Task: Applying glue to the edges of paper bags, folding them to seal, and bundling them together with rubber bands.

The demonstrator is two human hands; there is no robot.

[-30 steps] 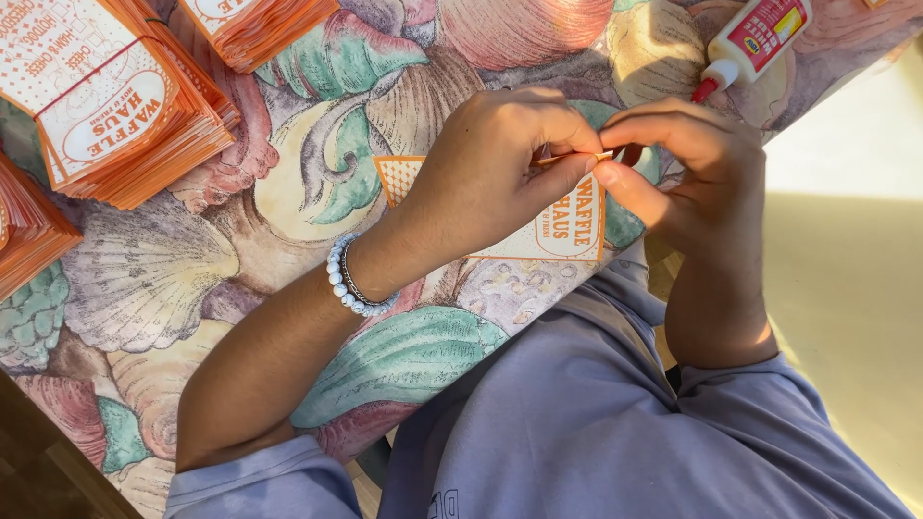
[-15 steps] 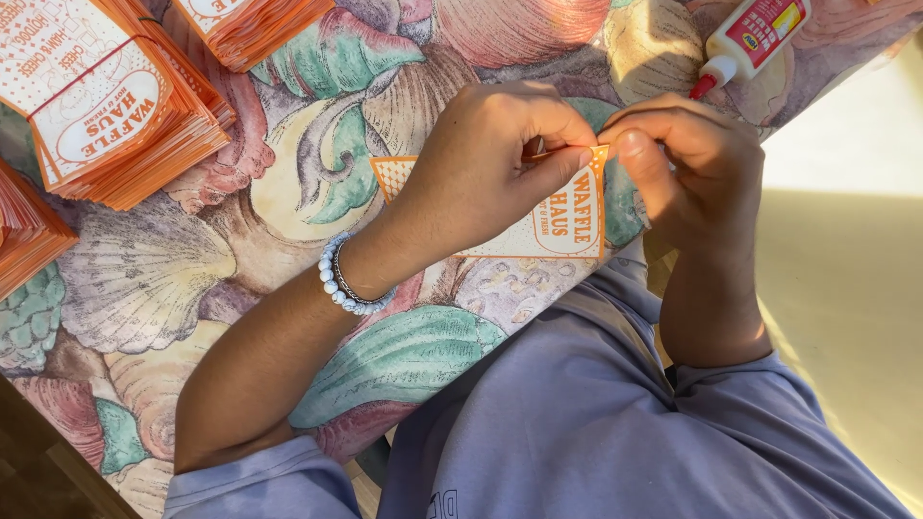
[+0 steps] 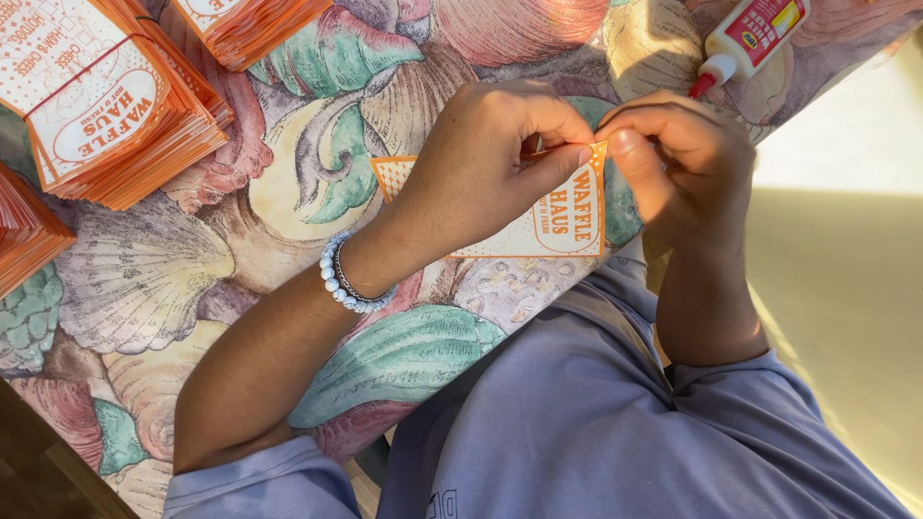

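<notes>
1. An orange-and-white paper bag [image 3: 562,223] lies flat on the table near the person's body, its printed face up and one corner lifted off the cloth between the two hands.
2. The left hand [image 3: 481,168] rests over the bag's middle, its thumb and forefinger closed in a pinch on the raised corner at the bag's upper edge.
3. The right hand [image 3: 673,163] meets it from the other side, fingers curled in and the thumb pressed against the same corner, so both hands grip the bag at one spot and their fingertips touch.
4. A beaded bracelet [image 3: 351,284] of pale blue-white beads circles the left wrist, just beside the bag's lower left edge.
5. The seashell-patterned tablecloth [image 3: 173,279] covers the table in pink, green and cream under everything.
6. A white glue bottle [image 3: 755,34] with a red label and a red nozzle lies on the cloth beyond the right hand, near it but apart.
7. A thick stack of the same orange paper bags [image 3: 106,106] sits at the upper left, well apart from the hands.
8. A second stack [image 3: 255,24] lies at the top edge, and part of a third stack [image 3: 24,231] shows at the left edge.
9. The person wears a grey-purple long-sleeved shirt [image 3: 596,432], which fills the lower right of the view.
</notes>
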